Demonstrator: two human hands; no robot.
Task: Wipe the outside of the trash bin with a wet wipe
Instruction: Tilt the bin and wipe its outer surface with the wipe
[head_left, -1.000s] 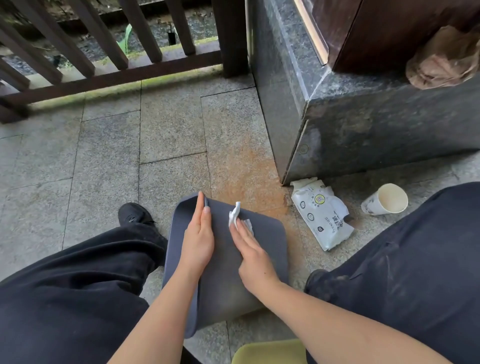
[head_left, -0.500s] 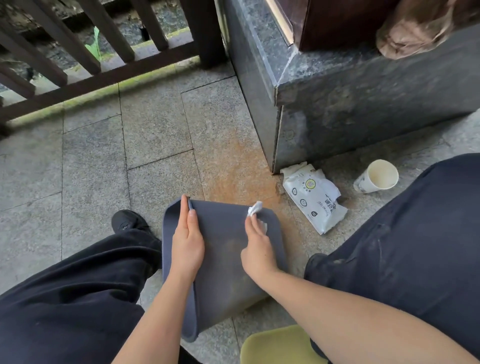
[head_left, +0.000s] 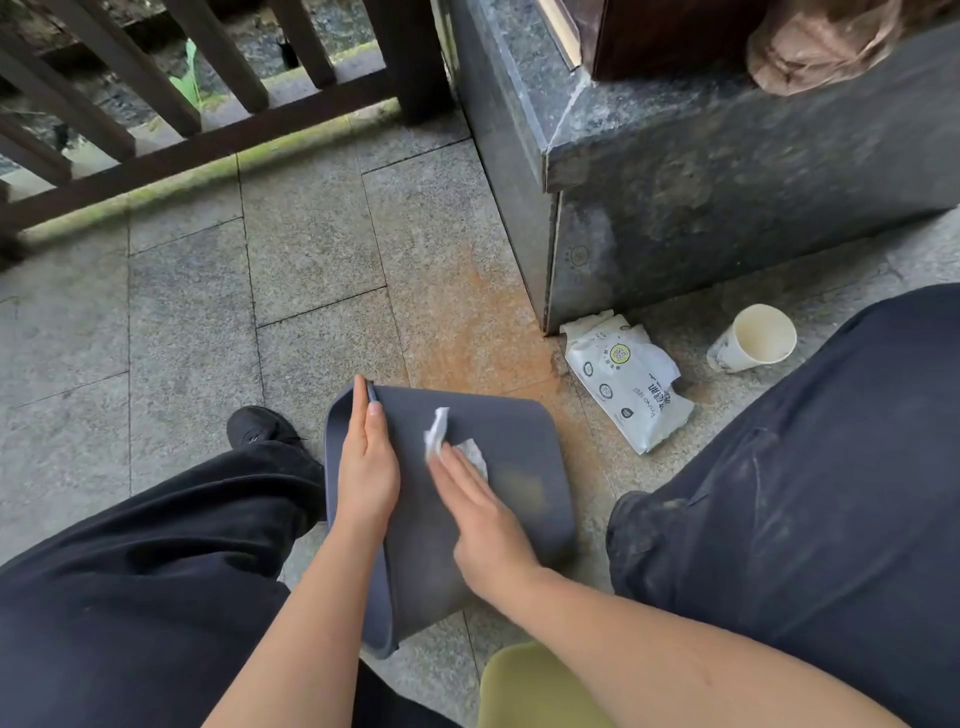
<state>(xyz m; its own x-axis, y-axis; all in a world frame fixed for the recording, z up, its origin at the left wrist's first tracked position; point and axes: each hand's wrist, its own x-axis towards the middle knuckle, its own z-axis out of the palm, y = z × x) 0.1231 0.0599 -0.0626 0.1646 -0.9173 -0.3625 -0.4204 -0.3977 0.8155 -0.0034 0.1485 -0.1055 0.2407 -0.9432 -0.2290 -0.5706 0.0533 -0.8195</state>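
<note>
You're sitting with the dark grey trash bin (head_left: 509, 467) lying on its side on the stone tiles (head_left: 311, 270) between your legs; your left hand (head_left: 366, 467) is lying flat along its left edge, fingers straight and together, steadying it; your right hand (head_left: 483, 525) is pressing the white wet wipe (head_left: 441, 431) flat against the bin's upturned side, fingers extended, slightly blurred; a wet wipe pack (head_left: 626, 379) and paper cup (head_left: 753, 338) are lying near the granite plinth (head_left: 727, 171)
</note>
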